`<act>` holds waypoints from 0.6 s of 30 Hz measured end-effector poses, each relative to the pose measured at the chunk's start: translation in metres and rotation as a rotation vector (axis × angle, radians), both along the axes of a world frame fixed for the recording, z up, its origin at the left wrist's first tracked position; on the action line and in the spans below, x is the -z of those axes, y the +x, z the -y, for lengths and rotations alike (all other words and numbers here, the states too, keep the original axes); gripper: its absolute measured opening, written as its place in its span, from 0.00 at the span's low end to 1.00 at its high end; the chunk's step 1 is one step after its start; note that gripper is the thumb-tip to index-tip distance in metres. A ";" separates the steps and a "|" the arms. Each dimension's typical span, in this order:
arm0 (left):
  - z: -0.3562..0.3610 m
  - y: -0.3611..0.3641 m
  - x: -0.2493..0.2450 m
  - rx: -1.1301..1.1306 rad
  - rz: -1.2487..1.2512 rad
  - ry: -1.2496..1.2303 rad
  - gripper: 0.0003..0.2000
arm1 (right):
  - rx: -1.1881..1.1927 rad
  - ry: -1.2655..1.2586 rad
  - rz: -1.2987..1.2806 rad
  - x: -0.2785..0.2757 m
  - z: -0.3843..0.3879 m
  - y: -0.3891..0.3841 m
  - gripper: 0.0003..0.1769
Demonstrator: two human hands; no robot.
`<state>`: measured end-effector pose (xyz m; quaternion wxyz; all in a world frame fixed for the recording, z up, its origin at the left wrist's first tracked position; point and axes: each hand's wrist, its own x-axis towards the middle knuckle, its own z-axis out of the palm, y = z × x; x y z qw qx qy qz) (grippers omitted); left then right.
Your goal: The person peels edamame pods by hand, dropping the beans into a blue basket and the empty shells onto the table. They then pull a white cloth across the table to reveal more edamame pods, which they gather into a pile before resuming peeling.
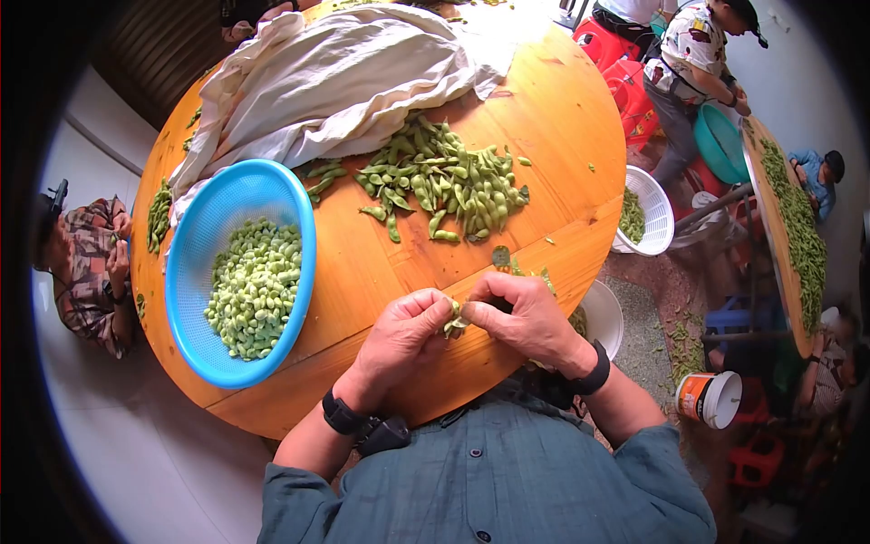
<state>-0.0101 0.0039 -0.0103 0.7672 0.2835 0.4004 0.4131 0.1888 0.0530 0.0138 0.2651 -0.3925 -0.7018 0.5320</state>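
Note:
My left hand [399,340] and my right hand [526,317] meet above the near edge of a round wooden table [562,127]. Both pinch one green bean pod [455,320] between fingertips and thumbs. A pile of unshelled green pods [444,181] lies on the table beyond my hands. To the left sits a blue plastic basket [204,236] holding shelled pale green beans [254,286]. Black bands sit on both my wrists.
A white cloth [335,82] covers the table's far side. A white bowl [603,313] sits under the table edge at right. Another person [91,263] sits at left; others work at a second table [788,236] with pods. A white basket [648,208], teal basin [720,140] and paint bucket [711,399] stand on the floor.

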 end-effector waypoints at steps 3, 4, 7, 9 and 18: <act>-0.002 -0.004 0.004 -0.002 0.133 -0.067 0.11 | 0.060 -0.034 -0.038 0.000 0.003 -0.004 0.08; -0.002 -0.006 0.006 0.006 0.152 -0.084 0.11 | 0.078 -0.026 -0.091 0.000 0.004 -0.006 0.08; -0.004 0.001 0.010 -0.024 0.146 -0.090 0.09 | 0.029 -0.096 -0.127 0.001 0.005 -0.005 0.08; -0.004 0.003 0.011 -0.066 0.122 -0.080 0.09 | 0.042 -0.123 -0.125 0.001 0.006 -0.006 0.09; -0.004 0.012 0.001 -0.047 0.006 -0.060 0.12 | 0.051 0.444 0.140 0.012 0.005 -0.009 0.06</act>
